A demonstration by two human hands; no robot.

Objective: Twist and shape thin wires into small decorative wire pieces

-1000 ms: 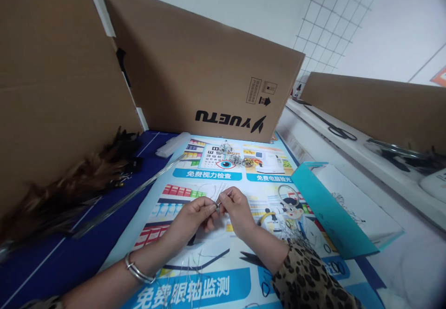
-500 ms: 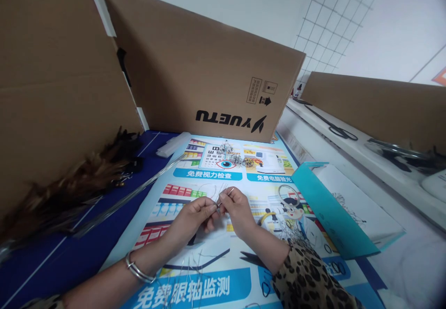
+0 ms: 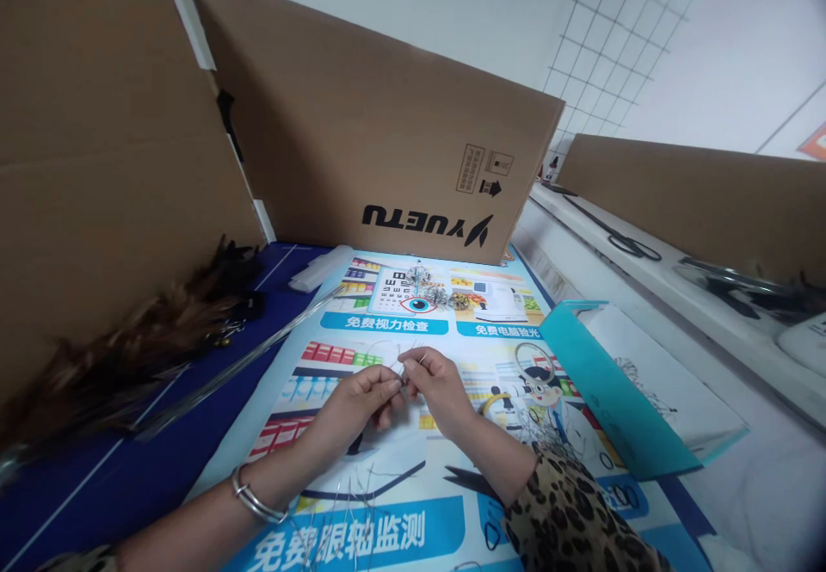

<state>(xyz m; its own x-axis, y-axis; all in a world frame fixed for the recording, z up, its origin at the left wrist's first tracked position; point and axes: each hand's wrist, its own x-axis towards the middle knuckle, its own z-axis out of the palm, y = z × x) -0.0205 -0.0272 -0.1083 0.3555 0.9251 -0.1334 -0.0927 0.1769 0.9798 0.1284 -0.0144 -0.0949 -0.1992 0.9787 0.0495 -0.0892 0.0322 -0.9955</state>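
- Left hand (image 3: 365, 400) pinches wire (image 3: 404, 374), probably steadying it.
- Right hand (image 3: 442, 391) pinches just beside, likely for fine control.
- Wire's above the poster (image 3: 432, 464).
- Loose wires (image 3: 350, 503) close in, presumably for reach.

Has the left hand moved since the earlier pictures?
No, not visibly: the left hand stays over the same part of the printed sheet, with no clear shift in any direction.

Held wire (image 3: 422, 360): metal-lkg. Bangle (image 3: 261, 513): glossy metal, smooth. Panel (image 3: 361, 125): matt cardbd. Sleeve (image 3: 568, 512): matt cloth.
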